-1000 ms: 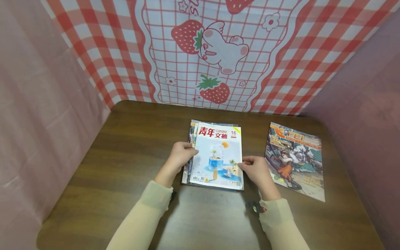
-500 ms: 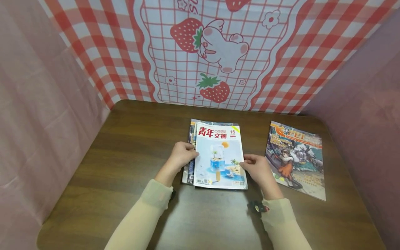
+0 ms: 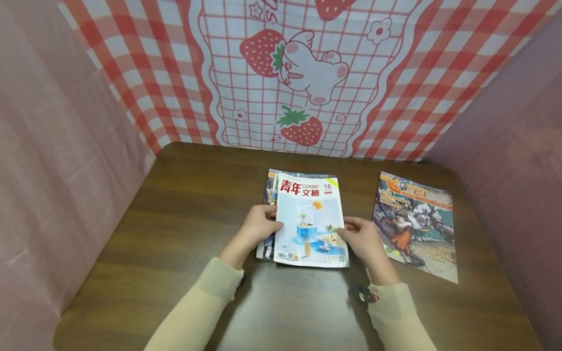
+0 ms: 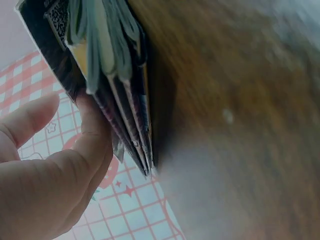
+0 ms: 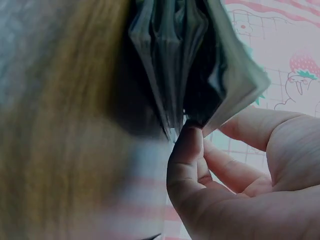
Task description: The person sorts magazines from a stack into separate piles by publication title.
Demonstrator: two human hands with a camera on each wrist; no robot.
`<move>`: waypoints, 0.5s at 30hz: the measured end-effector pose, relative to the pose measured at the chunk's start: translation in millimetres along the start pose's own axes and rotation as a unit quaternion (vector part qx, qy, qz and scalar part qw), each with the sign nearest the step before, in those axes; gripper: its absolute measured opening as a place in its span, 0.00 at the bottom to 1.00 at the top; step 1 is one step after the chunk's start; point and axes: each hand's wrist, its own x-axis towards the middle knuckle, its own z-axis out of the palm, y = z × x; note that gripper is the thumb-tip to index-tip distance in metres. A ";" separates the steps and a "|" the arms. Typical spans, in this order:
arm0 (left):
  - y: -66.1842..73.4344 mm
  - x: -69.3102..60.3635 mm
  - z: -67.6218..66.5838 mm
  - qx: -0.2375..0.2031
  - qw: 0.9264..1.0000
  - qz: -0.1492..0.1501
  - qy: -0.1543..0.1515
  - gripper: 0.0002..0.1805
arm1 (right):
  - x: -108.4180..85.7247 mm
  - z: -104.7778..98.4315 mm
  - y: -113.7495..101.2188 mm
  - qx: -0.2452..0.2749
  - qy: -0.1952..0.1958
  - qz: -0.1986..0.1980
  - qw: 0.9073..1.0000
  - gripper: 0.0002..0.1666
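A magazine with red lettering and an ice-pop picture lies topmost on the pile, slightly raised from the magazines below. My left hand holds its left edge, the thumb above and the fingers beneath. In the left wrist view, my left index finger reaches under a dark cover. At the opposite edge my right hand pinches the magazine, as the right wrist view shows with a fingertip under it. Part of a lower magazine sticks out on the left; most of the pile underneath is hidden.
Another magazine, with an orange title, lies tilted on the right of the brown wooden table. A strawberry-patterned cloth hangs behind the table. Pink curtains stand at both sides.
The top magazine has shifted slightly right, uncovering more of the pile's left edge. My left hand has moved a little right and nearer to me. The magazine at the right has stayed put.
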 end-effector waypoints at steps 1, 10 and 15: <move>0.1 -0.2 0.5 0.001 1.000 0.001 -0.001 0.30 | -0.2 -0.4 -0.5 -0.002 0.000 0.000 1.000 0.26; -0.3 -1.1 4.8 0.031 1.000 -0.002 -0.004 0.35 | -2.0 -2.3 0.2 -0.001 -0.015 -0.008 1.000 0.29; -0.4 -1.5 5.6 0.031 0.999 0.001 0.009 0.35 | -4.0 -1.7 0.3 0.019 -0.017 -0.010 1.000 0.30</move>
